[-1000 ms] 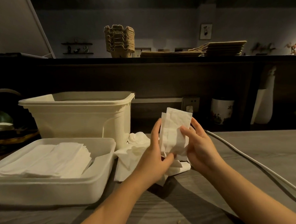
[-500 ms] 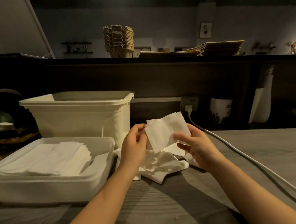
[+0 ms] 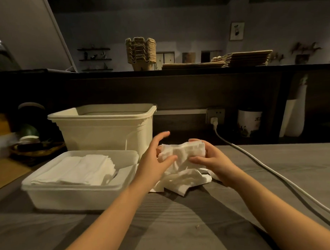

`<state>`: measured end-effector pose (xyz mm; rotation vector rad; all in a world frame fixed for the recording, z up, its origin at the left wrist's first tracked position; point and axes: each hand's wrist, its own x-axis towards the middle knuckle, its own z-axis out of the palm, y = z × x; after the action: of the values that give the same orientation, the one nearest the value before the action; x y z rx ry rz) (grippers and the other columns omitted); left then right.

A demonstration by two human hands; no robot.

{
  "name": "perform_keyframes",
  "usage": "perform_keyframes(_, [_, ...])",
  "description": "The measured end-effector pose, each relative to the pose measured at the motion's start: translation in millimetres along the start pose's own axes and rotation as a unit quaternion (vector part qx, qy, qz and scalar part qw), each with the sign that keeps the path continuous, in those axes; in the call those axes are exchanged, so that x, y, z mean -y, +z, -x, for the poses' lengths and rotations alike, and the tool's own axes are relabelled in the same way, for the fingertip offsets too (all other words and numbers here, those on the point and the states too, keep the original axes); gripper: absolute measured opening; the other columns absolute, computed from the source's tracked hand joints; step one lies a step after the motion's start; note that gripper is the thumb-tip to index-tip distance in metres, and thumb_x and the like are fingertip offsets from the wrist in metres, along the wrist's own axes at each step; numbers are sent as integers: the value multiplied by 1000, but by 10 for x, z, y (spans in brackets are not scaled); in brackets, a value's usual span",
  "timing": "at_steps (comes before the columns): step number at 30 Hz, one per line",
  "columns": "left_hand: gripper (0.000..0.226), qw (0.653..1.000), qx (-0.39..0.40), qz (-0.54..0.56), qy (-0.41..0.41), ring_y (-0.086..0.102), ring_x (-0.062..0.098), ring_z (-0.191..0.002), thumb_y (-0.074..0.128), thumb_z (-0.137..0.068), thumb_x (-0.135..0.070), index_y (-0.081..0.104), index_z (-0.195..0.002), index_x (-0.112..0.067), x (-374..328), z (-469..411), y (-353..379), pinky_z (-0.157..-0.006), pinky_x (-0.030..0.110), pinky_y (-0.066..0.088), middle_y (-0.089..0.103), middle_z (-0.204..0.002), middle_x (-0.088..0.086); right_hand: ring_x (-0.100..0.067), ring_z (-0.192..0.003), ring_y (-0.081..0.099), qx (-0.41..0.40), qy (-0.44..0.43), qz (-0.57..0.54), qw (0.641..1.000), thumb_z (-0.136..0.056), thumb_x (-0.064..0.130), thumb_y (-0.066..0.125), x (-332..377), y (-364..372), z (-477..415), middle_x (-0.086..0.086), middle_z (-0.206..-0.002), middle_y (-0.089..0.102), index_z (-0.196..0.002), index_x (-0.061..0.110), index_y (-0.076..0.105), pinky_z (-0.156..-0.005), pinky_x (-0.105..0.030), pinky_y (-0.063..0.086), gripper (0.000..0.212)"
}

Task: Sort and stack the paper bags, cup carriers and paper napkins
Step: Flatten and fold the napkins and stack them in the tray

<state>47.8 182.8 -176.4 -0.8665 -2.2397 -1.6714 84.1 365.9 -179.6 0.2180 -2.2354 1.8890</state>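
The paper napkin, an open sheet a moment ago, is now folded small. My left hand and right hand pinch its ends above the loose napkin pile. I judge it ready for the napkin stack in the tray on the left.

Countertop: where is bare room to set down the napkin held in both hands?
Bare countertop lies right of the white cable, and near the front edge between the forearms. Crowded: loose napkins fill the gap beside the tray.
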Motion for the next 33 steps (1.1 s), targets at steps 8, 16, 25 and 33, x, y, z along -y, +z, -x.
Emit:
perform_keyframes(8, [39,997,59,49,10,61,2,-94,70,-82,-19,55,-107,-45,130,302,-15,-80,21,52,63,-104,-10,-9,-88,64,41,-4,179,983,-83,21,67,56,12,345,4,-94,66,-92,22,64,-79,-25,55,10])
perform_keyframes(16, [68,986,159,42,-28,51,10,-116,77,-75,-21,36,-121,-52,271,348,-42,-88,18,49,51,-122,-11,-5,-97,56,64,2,220,973,-78,26,72,-47,-17,427,17,-107,54,-101,36,56,-75,-16,52,30])
perform_keyframes(25, [47,983,174,-36,-35,51,-2,-97,63,-88,-26,36,-118,-50,275,345,-58,-76,8,42,50,-116,-5,-9,-100,58,89,4,294,952,-79,25,72,-35,-175,429,11,-110,58,-104,44,52,-84,-28,54,37])
perform_keyframes(33, [11,984,136,-109,-26,55,-3,-89,50,-96,-27,52,-97,-37,281,310,-158,-73,8,39,59,-88,-20,0,-88,59,28,-4,336,941,-84,26,66,-74,-236,400,13,-96,63,-97,32,61,-75,-19,50,14])
